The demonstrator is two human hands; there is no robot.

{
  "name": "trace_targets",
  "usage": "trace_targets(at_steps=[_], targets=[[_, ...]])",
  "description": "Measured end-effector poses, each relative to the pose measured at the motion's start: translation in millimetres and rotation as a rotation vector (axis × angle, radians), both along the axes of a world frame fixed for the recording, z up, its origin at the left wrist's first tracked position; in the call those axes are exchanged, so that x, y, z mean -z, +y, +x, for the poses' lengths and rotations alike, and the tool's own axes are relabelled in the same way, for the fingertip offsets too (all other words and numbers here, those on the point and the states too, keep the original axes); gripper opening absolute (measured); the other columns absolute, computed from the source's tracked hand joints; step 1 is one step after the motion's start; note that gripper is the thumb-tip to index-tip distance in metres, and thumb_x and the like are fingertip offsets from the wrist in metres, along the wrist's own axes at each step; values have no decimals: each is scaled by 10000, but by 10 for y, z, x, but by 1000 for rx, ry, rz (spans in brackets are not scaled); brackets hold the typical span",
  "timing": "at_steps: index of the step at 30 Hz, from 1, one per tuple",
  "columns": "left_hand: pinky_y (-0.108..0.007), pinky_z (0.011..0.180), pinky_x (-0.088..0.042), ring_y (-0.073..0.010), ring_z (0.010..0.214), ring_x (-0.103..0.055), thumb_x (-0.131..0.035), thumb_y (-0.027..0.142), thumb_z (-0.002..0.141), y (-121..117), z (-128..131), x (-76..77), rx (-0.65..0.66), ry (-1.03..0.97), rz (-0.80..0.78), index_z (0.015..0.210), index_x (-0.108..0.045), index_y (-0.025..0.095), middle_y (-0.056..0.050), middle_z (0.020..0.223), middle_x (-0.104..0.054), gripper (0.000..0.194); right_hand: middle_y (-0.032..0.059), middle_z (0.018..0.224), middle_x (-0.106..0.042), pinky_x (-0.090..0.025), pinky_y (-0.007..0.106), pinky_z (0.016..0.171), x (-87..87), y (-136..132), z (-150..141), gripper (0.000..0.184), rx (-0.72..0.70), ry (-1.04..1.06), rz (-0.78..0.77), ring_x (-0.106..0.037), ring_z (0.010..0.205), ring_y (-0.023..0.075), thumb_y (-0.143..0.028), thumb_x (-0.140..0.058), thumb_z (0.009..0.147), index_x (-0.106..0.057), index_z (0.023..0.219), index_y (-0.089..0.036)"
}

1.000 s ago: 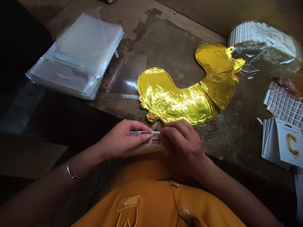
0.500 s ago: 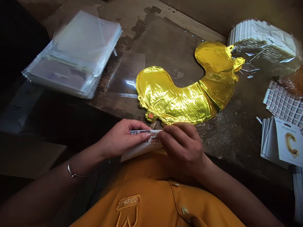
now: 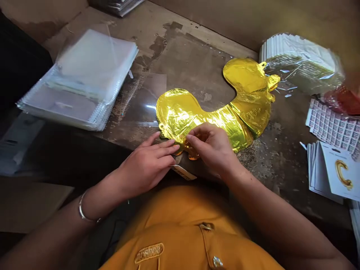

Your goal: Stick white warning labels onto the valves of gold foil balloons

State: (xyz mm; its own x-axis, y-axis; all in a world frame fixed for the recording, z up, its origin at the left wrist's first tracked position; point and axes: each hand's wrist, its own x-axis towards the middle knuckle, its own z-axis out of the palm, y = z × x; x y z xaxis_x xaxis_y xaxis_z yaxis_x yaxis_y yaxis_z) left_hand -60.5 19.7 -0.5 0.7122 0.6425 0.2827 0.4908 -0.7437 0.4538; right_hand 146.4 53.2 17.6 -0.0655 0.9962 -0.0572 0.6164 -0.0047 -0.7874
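Note:
A gold foil balloon (image 3: 249, 105), flat and curved like a C, lies on the dark worktable. My left hand (image 3: 149, 161) rests with fingers stretched over the balloon's near left edge. A sheet of printed stickers (image 3: 183, 172) sticks out from beneath that hand, past the table edge; my thumb is hidden. Thumb and forefinger of my right hand (image 3: 215, 148) are pinched together at the balloon's near edge, on what looks like a small sticker (image 3: 183, 138), hard to make out.
Clear plastic bags (image 3: 84, 75) are stacked on the left, and a single clear bag (image 3: 140, 97) lies beside them. On the right are a wrapped white stack (image 3: 300, 56), a label sheet (image 3: 334, 125) and folded cards with a gold C (image 3: 341, 172).
Both hands have moved up from my lap to the balloon's near edge. The sticker sheet, earlier face up between them, is now mostly under my left hand. The view has shifted slightly.

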Motion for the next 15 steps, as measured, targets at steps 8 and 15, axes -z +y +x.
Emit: trace_targets(at_steps=[8, 15], targets=[[-446, 1184, -195, -189, 1236, -548, -489, 174, 926, 21, -20, 24, 18, 24, -51, 967, -662, 181, -52, 1270, -638, 178, 40, 725, -646, -428, 289, 634, 50, -44, -14, 159, 4, -149, -12, -547, 656, 138, -283, -594, 786, -657, 706, -161], [-459, 1174, -220, -196, 1220, -563, -468, 163, 929, 31, -9, -12, 19, 32, -60, 974, -656, 183, -51, 1258, -645, 195, 44, 708, -646, -415, 282, 614, 36, -27, -59, 153, -35, -211, -12, -541, 656, 141, -249, -598, 772, -651, 658, -161]])
